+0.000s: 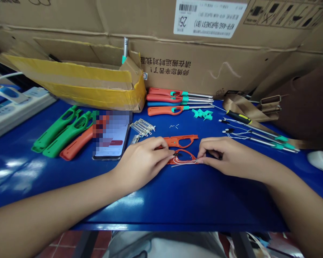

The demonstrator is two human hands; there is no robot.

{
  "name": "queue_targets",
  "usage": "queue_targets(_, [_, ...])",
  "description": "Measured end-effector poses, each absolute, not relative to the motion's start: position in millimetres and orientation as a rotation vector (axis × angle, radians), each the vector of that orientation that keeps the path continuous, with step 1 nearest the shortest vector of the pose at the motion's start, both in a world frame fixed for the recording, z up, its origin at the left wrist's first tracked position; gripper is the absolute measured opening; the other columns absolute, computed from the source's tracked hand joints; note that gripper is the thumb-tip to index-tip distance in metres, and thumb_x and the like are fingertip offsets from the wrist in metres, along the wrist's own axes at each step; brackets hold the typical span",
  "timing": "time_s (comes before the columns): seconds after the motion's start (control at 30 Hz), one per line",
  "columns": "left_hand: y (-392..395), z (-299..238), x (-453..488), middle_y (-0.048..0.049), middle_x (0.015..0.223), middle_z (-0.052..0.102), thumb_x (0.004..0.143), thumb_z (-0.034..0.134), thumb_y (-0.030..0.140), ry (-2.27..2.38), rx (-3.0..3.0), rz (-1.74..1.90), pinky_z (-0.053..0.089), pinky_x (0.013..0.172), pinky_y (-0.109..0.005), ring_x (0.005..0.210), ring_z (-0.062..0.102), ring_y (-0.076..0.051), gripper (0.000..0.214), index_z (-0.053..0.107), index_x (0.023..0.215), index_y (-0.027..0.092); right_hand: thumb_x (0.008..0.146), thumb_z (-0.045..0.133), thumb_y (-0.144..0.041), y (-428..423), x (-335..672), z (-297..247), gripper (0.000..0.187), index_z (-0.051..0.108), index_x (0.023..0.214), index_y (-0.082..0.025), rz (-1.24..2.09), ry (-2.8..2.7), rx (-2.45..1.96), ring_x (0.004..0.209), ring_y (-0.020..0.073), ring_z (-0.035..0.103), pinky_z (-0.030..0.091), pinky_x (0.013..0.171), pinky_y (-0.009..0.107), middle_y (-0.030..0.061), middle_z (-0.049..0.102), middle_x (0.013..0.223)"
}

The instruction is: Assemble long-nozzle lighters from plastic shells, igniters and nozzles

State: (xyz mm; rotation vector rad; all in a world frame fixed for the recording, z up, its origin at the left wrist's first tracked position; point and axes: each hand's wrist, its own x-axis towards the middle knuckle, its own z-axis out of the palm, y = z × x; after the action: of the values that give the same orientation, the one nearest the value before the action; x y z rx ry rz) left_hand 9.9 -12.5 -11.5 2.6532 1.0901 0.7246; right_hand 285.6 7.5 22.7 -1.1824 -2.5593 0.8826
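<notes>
Our left hand (146,163) holds an orange shell (195,156) by its left end, while our right hand (226,156) pinches white wires (187,163) at the other end. Just beyond the fingers we have a second shell (174,142), then pins (177,126). Left of our left fingers lie tubes (143,127) and a phone (114,151); beyond our right fingers, teal triggers (204,114), with rods (266,143) farther right

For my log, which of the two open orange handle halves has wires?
The nearer half, with white wires along it; the farther half shows none.
</notes>
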Motion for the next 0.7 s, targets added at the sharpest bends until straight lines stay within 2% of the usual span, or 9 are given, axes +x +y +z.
queue_targets(0.1, [-13,-10,9,-0.0036,0.097,0.069,0.102,0.056,0.024,1.096,2.689,0.702,0.055,0.074,-0.027,0.084,0.068,-0.016,0.022,0.077,0.101,0.02,0.097,0.062,-0.031,9,286,22,0.016,0.066,0.084,-0.022,0.881,-2.577,-1.156,0.069,0.0145,0.056,0.042,0.064,0.028,0.0,0.066,0.08])
queue_targets(0.2, [-14,-10,8,-0.0043,0.096,0.07,0.103,0.053,0.025,1.086,2.724,0.713,0.056,0.072,-0.028,0.084,0.069,-0.017,0.025,0.078,0.101,0.019,0.099,0.06,-0.035,15,288,17,0.016,0.067,0.092,-0.023,0.728,-2.525,-1.128,0.09,0.0201,0.064,0.05,0.082,0.034,0.0049,0.069,0.097])
queue_targets(0.3, [-14,-10,7,-0.0049,0.098,0.07,0.103,0.053,0.024,1.075,2.728,0.718,0.057,0.074,-0.029,0.087,0.07,-0.018,0.024,0.076,0.107,0.018,0.099,0.057,-0.036,27,293,6,0.022,0.067,0.113,-0.023,0.247,-2.4,-1.222,0.111,0.0297,0.059,0.046,0.101,0.051,0.0116,0.067,0.116])
queue_targets(0.43, [-15,-8,5,-0.0055,0.102,0.07,0.102,0.054,0.023,1.082,2.732,0.7,0.058,0.074,-0.03,0.09,0.07,-0.018,0.022,0.074,0.111,0.018,0.101,0.048,-0.032,41,307,-8,0.04,0.058,0.139,-0.023,-0.052,-2.362,-1.428,0.129,0.0397,0.049,0.043,0.102,0.064,0.0174,0.056,0.144])
queue_targets(0.57, [-15,-6,2,-0.0057,0.101,0.071,0.103,0.052,0.023,1.078,2.76,0.658,0.058,0.076,-0.031,0.089,0.069,-0.019,0.023,0.074,0.106,0.018,0.099,0.049,-0.029,47,315,-13,0.034,0.064,0.129,-0.023,-0.064,-2.343,-1.519,0.123,0.0391,0.056,0.045,0.098,0.065,0.0158,0.063,0.135])
queue_targets(0.7, [-15,-4,1,-0.0061,0.099,0.071,0.102,0.053,0.023,1.074,2.755,0.66,0.059,0.077,-0.034,0.09,0.069,-0.021,0.022,0.074,0.106,0.018,0.094,0.055,-0.025,48,314,-7,0.016,0.068,0.103,-0.023,0.144,-2.3,-1.356,0.104,0.0302,0.065,0.052,0.093,0.053,0.0114,0.067,0.11])
